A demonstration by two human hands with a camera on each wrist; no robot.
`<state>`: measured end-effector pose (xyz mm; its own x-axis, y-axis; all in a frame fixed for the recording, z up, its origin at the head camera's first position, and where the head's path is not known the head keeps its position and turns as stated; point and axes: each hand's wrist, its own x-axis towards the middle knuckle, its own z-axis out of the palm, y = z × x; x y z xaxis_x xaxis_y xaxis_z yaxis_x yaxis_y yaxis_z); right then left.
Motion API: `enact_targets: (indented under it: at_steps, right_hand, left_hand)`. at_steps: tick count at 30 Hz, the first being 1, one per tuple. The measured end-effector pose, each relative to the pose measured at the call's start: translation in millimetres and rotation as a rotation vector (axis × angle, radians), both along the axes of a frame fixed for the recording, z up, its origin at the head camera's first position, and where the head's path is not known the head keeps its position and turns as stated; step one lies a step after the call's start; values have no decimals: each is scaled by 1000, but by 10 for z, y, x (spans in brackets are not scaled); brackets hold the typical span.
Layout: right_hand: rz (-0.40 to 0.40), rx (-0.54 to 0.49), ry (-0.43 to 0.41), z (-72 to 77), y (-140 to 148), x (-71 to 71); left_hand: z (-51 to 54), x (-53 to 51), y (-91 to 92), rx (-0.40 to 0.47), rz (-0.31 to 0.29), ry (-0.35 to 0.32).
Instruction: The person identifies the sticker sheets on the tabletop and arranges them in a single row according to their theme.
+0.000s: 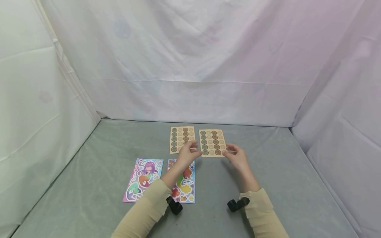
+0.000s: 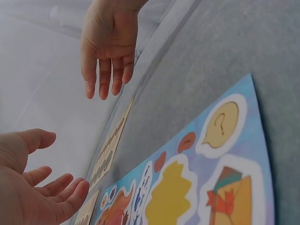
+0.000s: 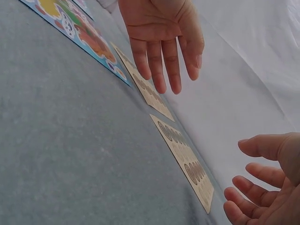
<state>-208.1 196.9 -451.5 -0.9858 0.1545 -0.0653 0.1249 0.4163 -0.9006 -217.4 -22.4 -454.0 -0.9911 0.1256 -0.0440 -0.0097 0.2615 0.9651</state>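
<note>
The right tan sheet (image 1: pixel 212 142), printed with columns of round coin-like stickers, lies flat on the grey tabletop (image 1: pixel 282 185) between your two hands, near the back. Your left hand (image 1: pixel 187 154) hangs at its left side, fingers pointing in toward it, slightly bent and released, with the thumb held apart below them; they hold nothing. Your right hand (image 1: pixel 238 158) mirrors that pose at the lower right corner, fingers loosely curved and spread from the thumb, also grasping nothing. In both wrist views your palms face each other with a wide gap between, and the right wrist view shows your right fingertips apart from the sheet. Just beside it, with a narrow strip of table between, lies the left tan sheet (image 1: pixel 175 135), of the same design; your left hand covers its lower right part in the head view. Your left forearm slants across the blue animal sticker sheet (image 1: pixel 186 195), and the mermaid sticker sheet (image 1: pixel 145 180) lies to the left of that one. Your beige sleeves (image 1: pixel 143 211) reach the wrists, each with a black device (image 1: pixel 238 204) near the cuff. White curtains (image 1: pixel 190 66) stand around the table.
</note>
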Motion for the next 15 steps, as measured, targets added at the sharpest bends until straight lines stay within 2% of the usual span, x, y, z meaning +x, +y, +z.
enact_targets:
  at_steps: [6,15]
  right_hand:
    - [-20,-5,-12,-22,5,-51]
    - [-30,-32,-16,-88,7,-94]
  left_hand:
    - [-24,-45,68,-3,11,4]
    - [-57,-82,143,-1,30,-36]
